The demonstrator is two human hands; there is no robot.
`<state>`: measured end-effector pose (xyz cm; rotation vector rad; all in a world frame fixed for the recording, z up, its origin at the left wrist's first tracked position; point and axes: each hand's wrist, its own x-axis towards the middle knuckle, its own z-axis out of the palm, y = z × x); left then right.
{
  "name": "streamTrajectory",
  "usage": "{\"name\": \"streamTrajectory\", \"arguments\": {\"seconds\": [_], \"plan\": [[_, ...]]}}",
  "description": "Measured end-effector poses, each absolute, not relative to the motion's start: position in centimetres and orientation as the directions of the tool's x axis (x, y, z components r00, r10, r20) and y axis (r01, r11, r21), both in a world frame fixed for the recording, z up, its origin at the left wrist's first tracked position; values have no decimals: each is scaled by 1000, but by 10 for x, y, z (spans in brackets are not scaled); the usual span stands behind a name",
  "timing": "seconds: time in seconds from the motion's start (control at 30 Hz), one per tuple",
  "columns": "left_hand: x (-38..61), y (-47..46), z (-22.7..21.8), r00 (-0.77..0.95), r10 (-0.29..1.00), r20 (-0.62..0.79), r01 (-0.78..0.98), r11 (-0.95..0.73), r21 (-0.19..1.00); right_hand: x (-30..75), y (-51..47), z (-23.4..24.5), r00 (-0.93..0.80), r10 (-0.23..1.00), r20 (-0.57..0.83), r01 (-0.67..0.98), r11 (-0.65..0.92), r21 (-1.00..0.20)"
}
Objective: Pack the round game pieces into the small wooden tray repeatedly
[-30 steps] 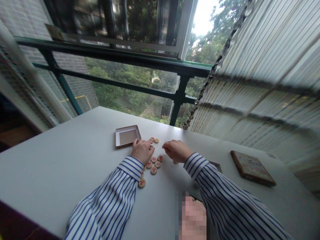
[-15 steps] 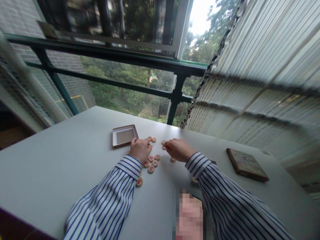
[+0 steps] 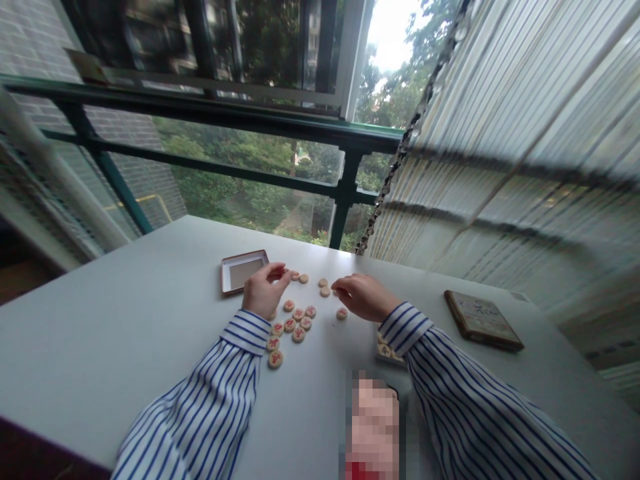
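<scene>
Several round wooden game pieces [image 3: 293, 325] with red marks lie scattered on the white table [image 3: 125, 333]. My left hand [image 3: 263, 293] rests above them with its fingers curled in a pinch, right beside a shallow brown-rimmed tin lid [image 3: 241, 271]. What the fingers hold is hidden. My right hand [image 3: 364, 297] hovers low over the table with fingers bent, close to two plain-faced pieces [image 3: 324, 287] and one red-marked piece [image 3: 342, 313]. Both arms wear blue-and-white striped sleeves.
A flat brown box [image 3: 481, 319] lies to the right on the table. More pieces in a small tray [image 3: 389, 352] show under my right sleeve. A green railing [image 3: 345, 193] and windows stand behind the table; a slatted blind [image 3: 510, 167] hangs at the right.
My left hand drew back toward the tin lid and lifted off the pieces, uncovering more of them. My right hand shifted slightly right, exposing two pieces near its fingertips.
</scene>
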<state>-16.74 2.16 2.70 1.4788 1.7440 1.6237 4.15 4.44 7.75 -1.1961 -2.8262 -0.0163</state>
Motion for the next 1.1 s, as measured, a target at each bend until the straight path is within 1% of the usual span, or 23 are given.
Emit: {"name": "streamTrajectory", "arguments": {"seconds": [0.17, 0.33, 0.43, 0.67, 0.9, 1.1], "plan": [[-160, 15, 36, -400, 865, 303, 243, -219, 945, 56, 41, 82, -686, 709, 165, 712, 700, -48], [-143, 5, 39, -341, 904, 258, 139, -223, 965, 73, 32, 86, -658, 716, 233, 712, 692, -114], [-130, -1, 39, -290, 925, 246, 126, -218, 968, 83, 26, 86, -633, 731, 252, 718, 677, -162], [-101, -9, 36, -156, 955, 250, 73, -241, 968, 106, 16, 80, -583, 767, 269, 736, 638, -226], [-75, -10, 30, -56, 964, 260, 81, -255, 963, 127, 9, 71, -534, 794, 291, 746, 604, -279], [-57, -6, 24, -9, 955, 296, 109, -294, 950, 141, 7, 67, -465, 829, 309, 748, 555, -364]]}}
